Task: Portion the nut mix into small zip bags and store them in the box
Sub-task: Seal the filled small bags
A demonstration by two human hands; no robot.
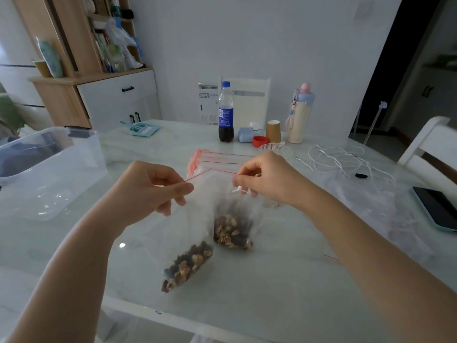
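Item: zip bag [230, 214] with nut mix, held above the desk [284, 268]; left hand [153, 186] and right hand [267, 179] each pinch its red seal strip, apparently unsealed. Second filled bag [188, 266] lies just below it. Box [49, 169], left of it, seemingly holds none yet.

The clear box [49, 169] at the far left is cut off by the picture's edge, its contents only dark blurs. The phone [437, 209] at the right edge is partly cropped. Fingertips of the right hand [267, 179] are veiled by bag plastic. The bottle [225, 112] label is unreadable.
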